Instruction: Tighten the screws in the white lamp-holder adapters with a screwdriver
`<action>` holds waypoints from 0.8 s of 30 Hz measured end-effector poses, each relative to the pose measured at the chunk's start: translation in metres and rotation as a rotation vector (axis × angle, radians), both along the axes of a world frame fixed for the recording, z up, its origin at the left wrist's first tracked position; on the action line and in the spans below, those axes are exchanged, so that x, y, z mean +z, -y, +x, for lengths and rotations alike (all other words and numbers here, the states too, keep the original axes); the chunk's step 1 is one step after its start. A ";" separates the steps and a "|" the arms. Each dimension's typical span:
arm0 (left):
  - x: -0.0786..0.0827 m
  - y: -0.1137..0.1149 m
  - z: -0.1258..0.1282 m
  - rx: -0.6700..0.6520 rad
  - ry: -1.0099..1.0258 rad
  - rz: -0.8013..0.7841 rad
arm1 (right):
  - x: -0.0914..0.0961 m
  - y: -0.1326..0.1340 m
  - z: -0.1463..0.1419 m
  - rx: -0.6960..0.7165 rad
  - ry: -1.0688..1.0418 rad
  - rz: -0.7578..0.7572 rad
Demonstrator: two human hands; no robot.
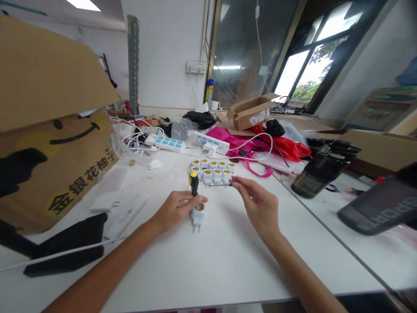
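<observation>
Near the middle of the white table, my left hand (177, 208) is closed at a white plug-in lamp socket (198, 213), whose two pins point toward me. A yellow-and-black screwdriver handle (194, 183) stands upright just behind the thumb; its lower end is hidden, and whether the fingers grip it is unclear. To the right, my right hand (259, 204) pinches a thin metal rod (218, 185) with a blue end, held level and pointing left. Just beyond the rod, several more white lamp sockets (216, 175) stand in rows, their round openings showing gold-coloured metal.
Power strips (167, 142) with white cables lie behind the sockets, beside a pink bag (224, 138) and an open carton (250, 114). A large cardboard box (74, 174) and a black stand (68, 248) occupy the left. Two dark bottles (321, 171) are on the right.
</observation>
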State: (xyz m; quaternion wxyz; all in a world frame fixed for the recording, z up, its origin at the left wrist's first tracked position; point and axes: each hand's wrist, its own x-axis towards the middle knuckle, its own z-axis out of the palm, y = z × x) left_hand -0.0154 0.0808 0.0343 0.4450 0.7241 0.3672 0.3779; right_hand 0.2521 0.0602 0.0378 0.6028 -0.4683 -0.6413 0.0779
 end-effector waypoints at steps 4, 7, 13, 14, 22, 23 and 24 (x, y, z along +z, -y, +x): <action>0.003 0.003 0.001 0.008 -0.007 0.032 | -0.022 0.011 0.031 -0.005 -0.088 -0.212; 0.004 0.004 0.002 0.012 -0.001 0.062 | -0.028 0.019 0.039 -0.001 -0.032 -0.320; 0.001 0.002 0.004 0.009 0.027 0.071 | -0.028 0.025 0.034 -0.007 0.034 -0.362; 0.000 0.001 0.004 0.008 0.029 0.071 | -0.028 0.026 0.033 0.004 0.048 -0.361; -0.001 0.000 0.004 0.004 0.007 0.094 | -0.037 0.029 0.037 0.089 0.399 -0.403; -0.001 0.000 0.004 0.002 0.007 0.106 | -0.037 0.028 0.036 0.076 0.443 -0.407; -0.001 0.000 0.004 -0.002 0.008 0.118 | -0.036 0.028 0.034 0.061 0.477 -0.405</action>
